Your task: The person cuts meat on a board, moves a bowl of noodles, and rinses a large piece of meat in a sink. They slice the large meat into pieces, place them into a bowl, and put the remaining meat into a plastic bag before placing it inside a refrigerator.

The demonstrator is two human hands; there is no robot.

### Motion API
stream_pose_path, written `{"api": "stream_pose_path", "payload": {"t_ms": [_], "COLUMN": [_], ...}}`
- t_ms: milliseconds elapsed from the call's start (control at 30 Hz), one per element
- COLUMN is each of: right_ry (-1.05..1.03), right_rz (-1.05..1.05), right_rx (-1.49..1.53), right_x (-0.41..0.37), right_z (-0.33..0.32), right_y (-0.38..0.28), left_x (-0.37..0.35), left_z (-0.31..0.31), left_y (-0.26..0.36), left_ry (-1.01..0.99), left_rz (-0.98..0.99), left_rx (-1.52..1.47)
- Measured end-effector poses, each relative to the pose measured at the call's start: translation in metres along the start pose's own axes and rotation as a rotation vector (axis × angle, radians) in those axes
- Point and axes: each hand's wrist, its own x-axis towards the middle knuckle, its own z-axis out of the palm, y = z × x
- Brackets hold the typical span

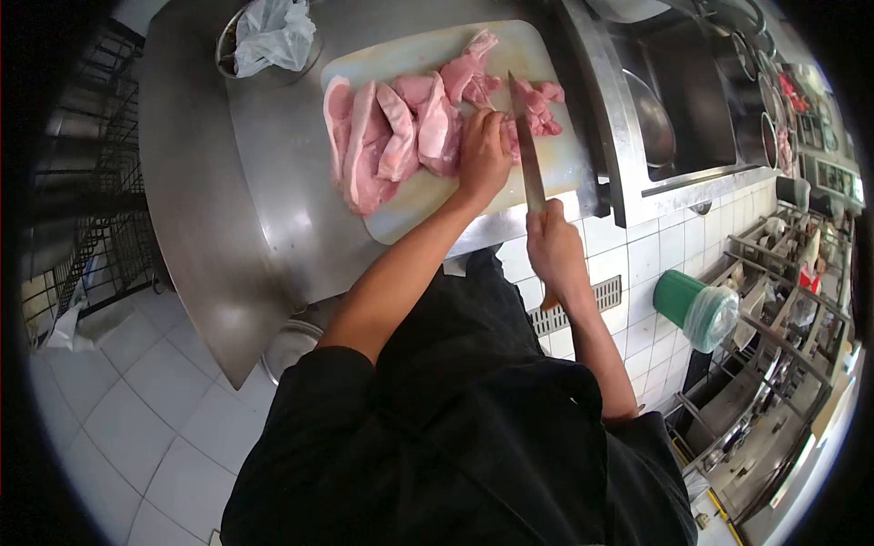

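Note:
On a pale cutting board (401,223) lie several slabs of pink raw meat (369,159) at the left and small cut pieces (543,107) at the right. My right hand (553,241) is wrapped round the handle of a long knife (529,155), whose blade points away from me, across the meat by the cut pieces. My left hand (485,156) has its fingers bent and pressed together on meat just left of the blade. The hand itself covers part of that meat. Another strip of meat (469,71) lies beyond my left hand.
A metal bowl (225,56) with a clear plastic bag (273,36) stands on the steel counter (273,146) at upper left. A steel sink (692,100) is on the right. Below it, a green bin (678,298) with a plastic liner stands on the tiled floor (173,387).

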Motion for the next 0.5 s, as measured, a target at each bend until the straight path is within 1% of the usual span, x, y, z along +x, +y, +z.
{"api": "stream_pose_path", "payload": {"t_ms": [67,300,333,500], "right_ry": [0.012,-0.091,-0.101,-0.055], "right_rz": [-0.023,0.094,0.109,0.051], "right_rx": [0.001,-0.034,-0.060,-0.058], "right_x": [-0.017,-0.058,-0.058,-0.035], "right_z": [0.005,-0.006,-0.007,0.012], "right_y": [0.005,0.005,0.002,0.012], "left_x": [0.003,-0.001,-0.001,-0.002], "left_z": [0.005,0.016,0.017,0.016], "left_y": [-0.002,-0.013,-0.014,-0.014], "left_ry": [-0.028,-0.112,-0.112,-0.150], "left_rz": [0.017,0.078,0.080,0.095], "left_rx": [-0.001,0.058,0.068,0.114]}}
